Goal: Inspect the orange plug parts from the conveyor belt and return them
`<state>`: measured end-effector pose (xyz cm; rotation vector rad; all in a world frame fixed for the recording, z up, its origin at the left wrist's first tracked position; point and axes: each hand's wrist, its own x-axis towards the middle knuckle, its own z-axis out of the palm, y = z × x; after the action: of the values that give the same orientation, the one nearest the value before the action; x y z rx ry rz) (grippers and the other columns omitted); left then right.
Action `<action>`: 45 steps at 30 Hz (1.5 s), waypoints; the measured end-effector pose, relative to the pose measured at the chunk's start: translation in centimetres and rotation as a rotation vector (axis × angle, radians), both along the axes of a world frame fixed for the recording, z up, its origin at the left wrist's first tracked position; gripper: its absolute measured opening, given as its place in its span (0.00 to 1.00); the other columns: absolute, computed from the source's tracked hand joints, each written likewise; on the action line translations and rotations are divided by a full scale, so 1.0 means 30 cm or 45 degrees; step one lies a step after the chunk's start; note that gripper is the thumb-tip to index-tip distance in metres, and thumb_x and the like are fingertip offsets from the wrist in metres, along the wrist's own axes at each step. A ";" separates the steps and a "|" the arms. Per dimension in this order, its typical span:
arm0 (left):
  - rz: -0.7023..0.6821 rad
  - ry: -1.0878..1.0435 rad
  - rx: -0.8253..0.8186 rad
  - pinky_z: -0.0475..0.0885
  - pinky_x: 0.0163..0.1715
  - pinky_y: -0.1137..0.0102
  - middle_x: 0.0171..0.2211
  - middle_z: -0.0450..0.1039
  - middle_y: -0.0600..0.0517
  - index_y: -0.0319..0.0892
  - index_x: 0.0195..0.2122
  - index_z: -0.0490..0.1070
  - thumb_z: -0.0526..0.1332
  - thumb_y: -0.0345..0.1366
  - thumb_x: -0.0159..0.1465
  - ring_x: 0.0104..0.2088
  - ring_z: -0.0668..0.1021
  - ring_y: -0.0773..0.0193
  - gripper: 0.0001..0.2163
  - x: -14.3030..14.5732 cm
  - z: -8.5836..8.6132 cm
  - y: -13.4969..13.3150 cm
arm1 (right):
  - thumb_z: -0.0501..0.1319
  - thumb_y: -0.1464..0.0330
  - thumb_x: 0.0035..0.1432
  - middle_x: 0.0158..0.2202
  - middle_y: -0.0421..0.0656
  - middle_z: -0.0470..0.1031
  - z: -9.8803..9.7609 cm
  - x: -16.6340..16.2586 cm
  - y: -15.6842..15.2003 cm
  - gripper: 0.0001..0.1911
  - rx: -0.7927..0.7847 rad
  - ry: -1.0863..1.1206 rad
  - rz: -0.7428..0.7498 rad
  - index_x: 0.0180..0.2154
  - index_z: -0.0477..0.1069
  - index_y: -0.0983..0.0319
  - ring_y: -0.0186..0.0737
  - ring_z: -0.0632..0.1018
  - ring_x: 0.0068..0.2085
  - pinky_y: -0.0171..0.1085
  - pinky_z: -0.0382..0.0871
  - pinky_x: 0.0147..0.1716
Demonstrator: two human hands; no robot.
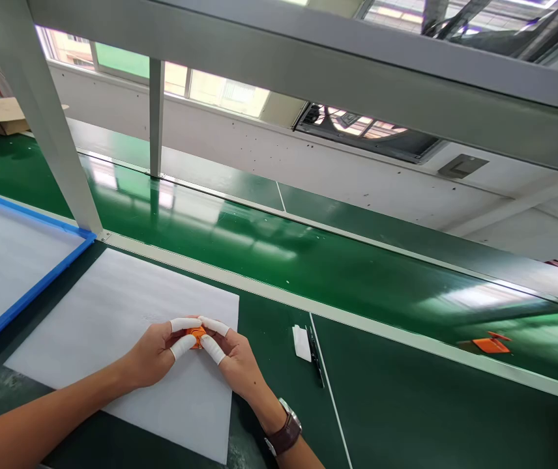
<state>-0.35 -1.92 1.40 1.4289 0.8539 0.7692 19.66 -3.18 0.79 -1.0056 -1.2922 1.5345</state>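
Observation:
A small orange part (197,335), its exact kind unclear, is pinched between my two hands above a white sheet (132,293). My left hand (154,352) grips it from the left with thumb and forefinger, both wrapped in white finger covers. From the right, my right hand (237,361) holds the same part, its thumb and forefinger covered in the same way. The fingertips hide much of the part's edges. A watch with a dark strap (286,430) is on my right wrist.
Right of the sheet lie a small white piece (301,342) and a thin black tool (315,357). A blue-rimmed tray (29,306) sits at the left. Grey frame bars (64,130) rise ahead. Another orange item (491,344) lies far right beyond the pale strip.

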 end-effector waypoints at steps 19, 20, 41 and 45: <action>0.036 -0.040 -0.167 0.73 0.60 0.57 0.56 0.76 0.52 0.48 0.55 0.75 0.61 0.33 0.66 0.56 0.77 0.53 0.16 0.009 0.029 -0.001 | 0.61 0.61 0.66 0.48 0.45 0.77 -0.010 -0.004 -0.006 0.13 0.220 -0.087 0.017 0.50 0.76 0.54 0.45 0.79 0.48 0.45 0.76 0.49; 0.038 -0.046 -0.182 0.73 0.59 0.57 0.56 0.76 0.52 0.48 0.54 0.75 0.62 0.33 0.66 0.56 0.77 0.53 0.15 0.010 0.030 -0.001 | 0.61 0.61 0.65 0.48 0.45 0.77 -0.004 -0.002 -0.007 0.13 0.218 -0.094 0.018 0.50 0.76 0.54 0.45 0.79 0.48 0.45 0.76 0.49; 0.034 -0.058 -0.220 0.74 0.58 0.57 0.55 0.77 0.50 0.47 0.55 0.75 0.62 0.35 0.66 0.55 0.78 0.53 0.16 0.008 0.017 -0.004 | 0.68 0.58 0.58 0.44 0.42 0.80 0.012 -0.013 0.009 0.13 0.025 -0.054 0.003 0.44 0.79 0.55 0.44 0.81 0.43 0.45 0.78 0.48; 0.015 -0.046 -0.162 0.73 0.59 0.58 0.56 0.76 0.51 0.48 0.55 0.75 0.61 0.36 0.66 0.56 0.77 0.53 0.16 0.006 0.007 -0.007 | 0.69 0.59 0.57 0.44 0.43 0.80 0.009 -0.011 0.009 0.15 0.030 -0.067 0.016 0.46 0.78 0.55 0.45 0.81 0.44 0.46 0.77 0.48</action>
<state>-0.18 -2.13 1.61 1.2948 0.8688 0.7344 19.33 -2.92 1.06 -1.0305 -1.3521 1.5079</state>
